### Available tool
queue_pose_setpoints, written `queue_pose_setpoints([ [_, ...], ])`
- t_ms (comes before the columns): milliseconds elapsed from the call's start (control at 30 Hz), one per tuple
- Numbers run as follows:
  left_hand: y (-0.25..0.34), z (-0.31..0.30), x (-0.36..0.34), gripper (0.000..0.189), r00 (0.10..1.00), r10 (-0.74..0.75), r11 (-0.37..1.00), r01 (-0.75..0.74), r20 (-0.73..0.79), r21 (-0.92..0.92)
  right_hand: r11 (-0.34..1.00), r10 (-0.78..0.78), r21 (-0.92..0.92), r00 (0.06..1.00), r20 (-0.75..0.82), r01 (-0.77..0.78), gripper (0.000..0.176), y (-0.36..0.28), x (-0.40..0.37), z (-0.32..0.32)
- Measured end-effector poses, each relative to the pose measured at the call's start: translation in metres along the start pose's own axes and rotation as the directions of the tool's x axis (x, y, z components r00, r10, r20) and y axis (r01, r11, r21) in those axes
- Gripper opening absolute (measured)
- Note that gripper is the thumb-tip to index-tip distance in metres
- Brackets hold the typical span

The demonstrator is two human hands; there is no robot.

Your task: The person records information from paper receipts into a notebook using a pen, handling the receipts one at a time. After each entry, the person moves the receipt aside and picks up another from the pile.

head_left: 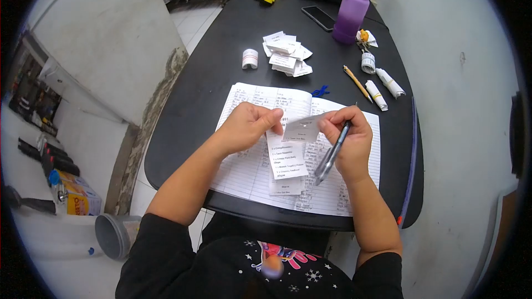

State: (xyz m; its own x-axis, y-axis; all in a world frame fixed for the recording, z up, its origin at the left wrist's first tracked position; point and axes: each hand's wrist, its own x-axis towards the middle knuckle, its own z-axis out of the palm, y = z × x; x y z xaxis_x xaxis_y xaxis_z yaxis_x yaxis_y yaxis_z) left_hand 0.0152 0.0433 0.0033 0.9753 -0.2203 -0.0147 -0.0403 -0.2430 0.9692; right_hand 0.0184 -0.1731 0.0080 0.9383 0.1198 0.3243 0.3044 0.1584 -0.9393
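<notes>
Holding a long receipt (288,158) over the open notebook (249,171) on the black table (210,61), pinched at its top by the left hand (246,127) and the right hand (346,135), pen (331,155) tucked in the right grip too, likely reading it, needing a steady hold.

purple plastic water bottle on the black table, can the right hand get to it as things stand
Probably not freely: the right hand is full, gripping a silver pen and pinching the white paper receipt with the left hand. The purple plastic water bottle stands far off, though nothing blocks the way.
</notes>
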Motion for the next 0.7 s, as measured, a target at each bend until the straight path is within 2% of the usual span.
queue_pose_setpoints([
  [133,0.003,0.001,0.002,0.032,0.987,-0.139,0.966,0.117,0.081,0.231,0.945,0.147,0.297,0.989,-0.006,-0.139,0.020,0.006,0.006,-0.007],
  [167,0.005,0.003,0.001,0.025,0.988,-0.120,0.965,0.094,0.093,0.246,0.911,0.182,0.374,0.983,0.010,-0.173,0.021,0.007,0.008,-0.008],
  [233,0.010,0.007,-0.003,0.013,0.990,-0.084,0.960,0.049,0.116,0.274,0.893,0.214,0.409,0.977,-0.015,-0.189,0.025,0.012,0.009,-0.009],
  [267,0.003,0.005,-0.001,0.011,0.990,0.030,0.962,-0.067,0.141,0.263,0.887,0.223,0.421,0.975,-0.026,-0.191,0.025,0.011,0.011,-0.010],
  [300,0.001,0.005,0.000,0.011,0.992,0.033,0.964,-0.065,0.124,0.258,0.878,0.234,0.436,0.972,-0.029,-0.199,0.025,0.013,0.012,-0.010],
  [433,0.004,-0.003,0.000,0.014,0.999,0.031,0.980,-0.033,0.013,0.195,0.940,0.181,0.311,0.979,-0.097,-0.143,0.025,0.012,0.021,-0.011],
  [567,0.004,-0.006,0.001,0.017,0.997,0.028,0.993,-0.020,-0.065,0.117,0.999,0.048,-0.012,0.994,-0.101,-0.050,0.022,0.002,0.062,-0.004],
  [700,-0.008,-0.007,0.006,0.024,0.986,0.132,0.991,-0.132,-0.105,0.006,0.994,-0.001,-0.104,0.993,-0.115,-0.011,0.018,0.022,0.129,0.011],
])
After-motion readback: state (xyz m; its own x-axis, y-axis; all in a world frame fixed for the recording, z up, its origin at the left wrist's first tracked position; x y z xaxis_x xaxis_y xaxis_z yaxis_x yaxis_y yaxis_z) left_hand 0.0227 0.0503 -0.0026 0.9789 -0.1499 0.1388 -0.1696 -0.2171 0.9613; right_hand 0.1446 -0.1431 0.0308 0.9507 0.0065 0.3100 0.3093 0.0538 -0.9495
